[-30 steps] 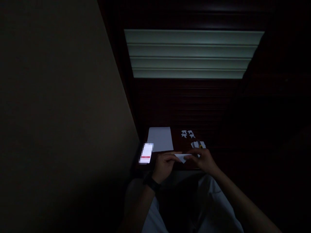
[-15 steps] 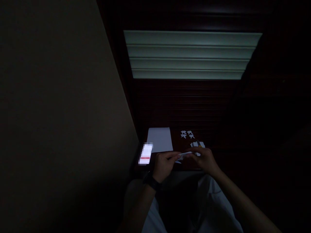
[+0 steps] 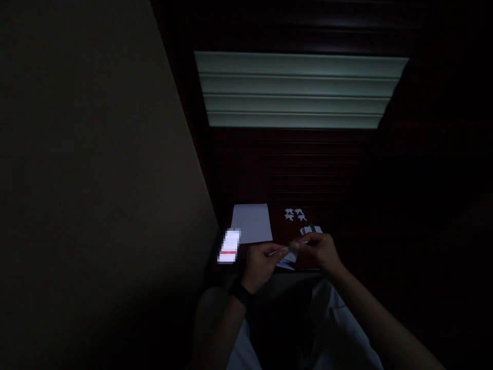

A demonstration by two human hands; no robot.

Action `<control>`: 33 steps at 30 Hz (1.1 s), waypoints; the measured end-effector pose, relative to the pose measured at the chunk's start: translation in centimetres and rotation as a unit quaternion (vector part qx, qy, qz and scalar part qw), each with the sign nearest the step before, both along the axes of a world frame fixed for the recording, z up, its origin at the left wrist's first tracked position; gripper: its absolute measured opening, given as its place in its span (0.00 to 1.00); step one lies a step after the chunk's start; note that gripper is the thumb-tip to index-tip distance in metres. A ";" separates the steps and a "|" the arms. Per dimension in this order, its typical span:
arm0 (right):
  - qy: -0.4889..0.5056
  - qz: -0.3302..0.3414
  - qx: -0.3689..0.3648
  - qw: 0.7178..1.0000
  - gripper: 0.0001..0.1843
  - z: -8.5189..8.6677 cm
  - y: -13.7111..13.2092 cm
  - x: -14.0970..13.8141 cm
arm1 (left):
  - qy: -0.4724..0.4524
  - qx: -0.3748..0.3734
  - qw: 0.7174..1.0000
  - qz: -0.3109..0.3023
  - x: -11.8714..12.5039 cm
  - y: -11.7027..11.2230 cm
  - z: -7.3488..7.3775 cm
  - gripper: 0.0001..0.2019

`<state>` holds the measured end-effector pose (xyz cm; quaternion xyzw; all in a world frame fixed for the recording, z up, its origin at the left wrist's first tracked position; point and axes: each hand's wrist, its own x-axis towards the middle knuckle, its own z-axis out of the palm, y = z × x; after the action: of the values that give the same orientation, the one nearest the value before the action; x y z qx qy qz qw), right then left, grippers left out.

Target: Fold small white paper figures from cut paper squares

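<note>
Between my two hands, over the front of a dark wooden table (image 3: 246, 257), is a small piece of white paper (image 3: 292, 254). My left hand (image 3: 261, 264) pinches its left side between thumb and fingers. At its right side, my right hand (image 3: 323, 252) is closed on it too. A folded, pointed bit of white paper (image 3: 285, 265) shows just below my fingers; whether it joins the held piece I cannot tell. Behind my right hand lies a pile of white paper pieces (image 3: 307, 230), partly hidden.
A large white sheet (image 3: 251, 223) lies at the back left, with a lit phone (image 3: 229, 246) beside it. Several small white cut shapes (image 3: 295, 214) sit in a cluster behind my hands. A wall (image 3: 115, 180) closes the left side; louvred slats (image 3: 300, 91) rise behind.
The paper has been turned between my fingers, and more of its face now shows below them. My right hand has shifted slightly left. The view has moved a little.
</note>
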<state>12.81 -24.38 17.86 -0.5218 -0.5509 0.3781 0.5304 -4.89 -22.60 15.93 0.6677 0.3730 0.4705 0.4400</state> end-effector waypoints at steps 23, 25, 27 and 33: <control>0.045 -0.073 -0.018 0.996 0.17 -1.2 1.0 0.5 | 0.000 -0.081 0.991 -0.109 0.6 0.6 -0.9 0.18; 0.041 -0.058 -0.021 0.997 0.17 -1.4 1.0 0.3 | -0.010 -0.082 0.992 -0.100 0.8 0.6 -0.9 0.18; 0.040 -0.063 -0.020 0.997 0.20 -1.8 1.0 0.0 | -0.001 -0.078 0.993 -0.092 0.8 0.5 -0.7 0.19; 0.080 -0.121 -0.037 0.989 0.16 -2.2 1.1 0.1 | -0.061 -0.118 0.985 -0.107 0.6 -0.4 0.1 0.19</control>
<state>12.87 -23.25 15.68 -0.5718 -0.4250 0.3717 0.5952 -4.29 -23.02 16.08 0.6172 0.3245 0.4133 0.5856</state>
